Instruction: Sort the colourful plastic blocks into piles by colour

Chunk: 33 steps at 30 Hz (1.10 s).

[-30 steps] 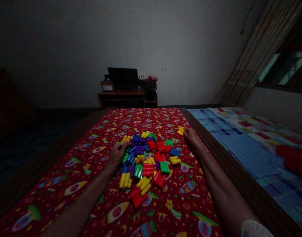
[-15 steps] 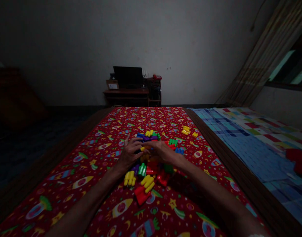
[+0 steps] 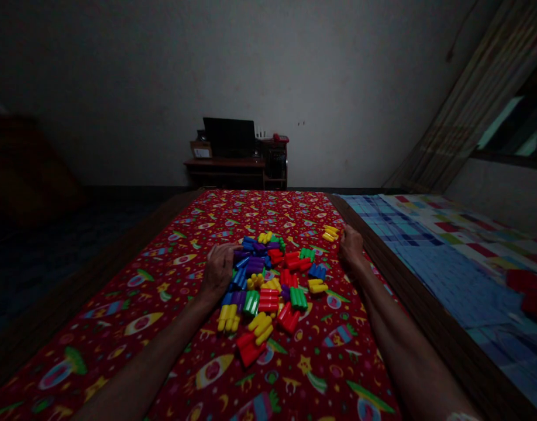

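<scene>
A heap of plastic building blocks in red, yellow, green, blue and purple lies on a red bedsheet printed with rockets. My left hand rests at the heap's left edge, its fingers curled against blue and purple blocks. My right hand sits to the right of the heap near the bed's edge, closed in a loose fist, right next to a lone yellow block. The fist hides whatever is inside it.
A wooden bed rail runs along the right, with a blue checked mattress and a red object beyond it. A low desk with a dark screen stands at the far wall. A curtain hangs at the right.
Half a second ago both hands met over the middle of the heap. Now they have moved apart, the left to the heap's left edge and the right out beside the yellow block.
</scene>
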Available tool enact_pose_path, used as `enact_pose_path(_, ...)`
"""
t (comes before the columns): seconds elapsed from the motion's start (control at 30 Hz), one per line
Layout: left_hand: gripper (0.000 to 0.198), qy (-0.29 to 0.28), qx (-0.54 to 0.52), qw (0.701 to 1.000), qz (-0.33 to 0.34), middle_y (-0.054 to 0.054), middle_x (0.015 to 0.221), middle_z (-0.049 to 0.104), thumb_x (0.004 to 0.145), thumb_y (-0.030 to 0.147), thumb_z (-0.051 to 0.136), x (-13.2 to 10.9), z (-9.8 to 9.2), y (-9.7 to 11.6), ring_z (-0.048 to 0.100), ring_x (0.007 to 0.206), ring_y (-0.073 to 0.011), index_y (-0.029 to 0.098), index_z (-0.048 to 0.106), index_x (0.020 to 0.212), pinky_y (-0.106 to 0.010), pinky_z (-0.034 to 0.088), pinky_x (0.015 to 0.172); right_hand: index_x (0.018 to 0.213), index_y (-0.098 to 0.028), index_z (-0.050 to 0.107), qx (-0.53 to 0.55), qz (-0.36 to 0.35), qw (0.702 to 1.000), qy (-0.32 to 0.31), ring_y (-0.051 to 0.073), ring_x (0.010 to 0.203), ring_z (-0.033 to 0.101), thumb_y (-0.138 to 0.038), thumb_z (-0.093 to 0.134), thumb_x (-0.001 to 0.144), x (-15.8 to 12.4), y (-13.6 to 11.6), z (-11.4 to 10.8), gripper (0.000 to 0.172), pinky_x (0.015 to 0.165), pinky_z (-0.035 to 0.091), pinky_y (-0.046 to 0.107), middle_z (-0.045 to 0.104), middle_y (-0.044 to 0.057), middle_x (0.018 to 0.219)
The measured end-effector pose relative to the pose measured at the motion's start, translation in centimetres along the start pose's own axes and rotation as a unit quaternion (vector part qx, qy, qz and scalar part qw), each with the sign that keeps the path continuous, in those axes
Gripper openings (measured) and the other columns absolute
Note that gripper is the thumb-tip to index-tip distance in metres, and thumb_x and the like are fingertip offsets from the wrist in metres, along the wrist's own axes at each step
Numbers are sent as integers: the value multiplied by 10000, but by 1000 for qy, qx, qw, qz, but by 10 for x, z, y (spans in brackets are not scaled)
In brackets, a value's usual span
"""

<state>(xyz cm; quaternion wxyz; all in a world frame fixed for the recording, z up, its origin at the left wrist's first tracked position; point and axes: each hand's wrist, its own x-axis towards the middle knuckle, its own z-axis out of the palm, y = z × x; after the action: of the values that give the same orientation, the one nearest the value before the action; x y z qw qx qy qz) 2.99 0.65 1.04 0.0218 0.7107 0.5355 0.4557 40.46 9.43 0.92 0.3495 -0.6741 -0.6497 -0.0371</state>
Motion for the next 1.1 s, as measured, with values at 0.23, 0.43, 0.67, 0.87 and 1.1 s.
enact_pose_path(0.23,464,-9,-12,1000,-1,-89,1007,685,958,374,236,0,0,0,589,1035,-229,197,661,900,-404,417,993,1320,-149,499,-3,32,999,-23,332,1298,396,-480,427,909,-6,5,21,533,1008,352,510,499,216,1340)
enact_pose_path(0.43,452,-13,-19,1000,-4,-90,1001,685,954,361,251,0,1,-3,594,1029,-225,199,666,880,-397,436,972,1391,-134,424,-50,50,994,-84,423,1380,255,-521,594,817,-6,-7,35,713,1051,247,594,324,277,1466)
enact_pose_path(0.67,456,-20,-26,999,-12,-72,930,689,950,351,239,0,0,1,611,955,-203,206,658,842,-358,475,909,1301,-119,504,-13,23,999,-45,402,1351,310,-325,496,883,12,-13,50,466,1020,274,630,395,262,1430)
enact_pose_path(0.87,445,-22,-34,999,-13,-76,924,690,946,349,250,1,1,2,616,950,-209,202,656,840,-357,485,894,1302,-176,535,87,-174,980,-45,289,1261,469,-315,470,918,11,-77,39,414,1053,335,513,551,178,1320)
enact_pose_path(1.1,461,-22,-35,999,-16,-72,910,689,947,365,248,1,1,0,620,948,-209,208,662,820,-360,489,896,1205,-178,633,182,-389,864,-262,200,1013,646,-188,584,862,-5,-165,53,346,859,496,306,699,96,1107)
